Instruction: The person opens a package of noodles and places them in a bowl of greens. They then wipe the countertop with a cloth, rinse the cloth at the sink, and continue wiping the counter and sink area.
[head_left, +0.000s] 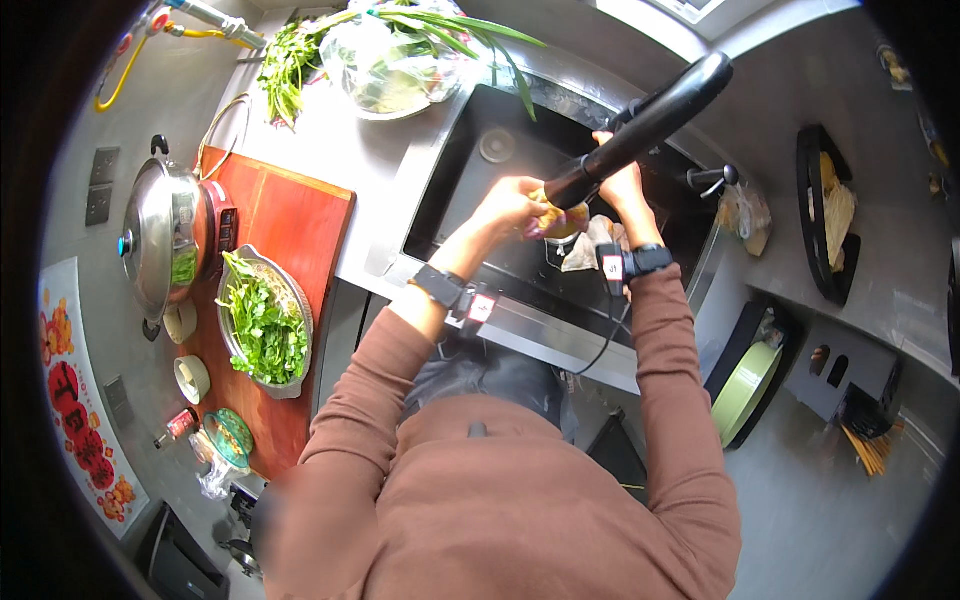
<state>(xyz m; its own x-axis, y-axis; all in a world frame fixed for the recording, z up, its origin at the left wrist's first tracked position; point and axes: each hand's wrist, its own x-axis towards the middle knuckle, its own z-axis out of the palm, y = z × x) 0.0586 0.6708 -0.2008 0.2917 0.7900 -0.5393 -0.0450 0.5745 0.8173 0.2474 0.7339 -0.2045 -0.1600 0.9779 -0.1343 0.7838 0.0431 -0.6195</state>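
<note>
My left hand (517, 196) is over the black sink (465, 191), its fingers closed on a yellow and purple item (553, 222) just below the faucet's spout. I cannot tell what that item is. The black faucet (645, 131) arches across the view and covers part of my right hand (624, 186). Its fingertips show beside the faucet's base, close to the handle; whether they grip it is hidden. A pale, crumpled, cloth-like thing (587, 247) lies in the sink below both hands.
Leafy greens fill a colander (298, 386) on a red-brown board (319, 202) at left, beside a lidded steel pot (154, 232). Bagged vegetables (390, 67) stand behind the sink, long green leaves overhanging it. A black dispenser (705, 177) rises right of the faucet.
</note>
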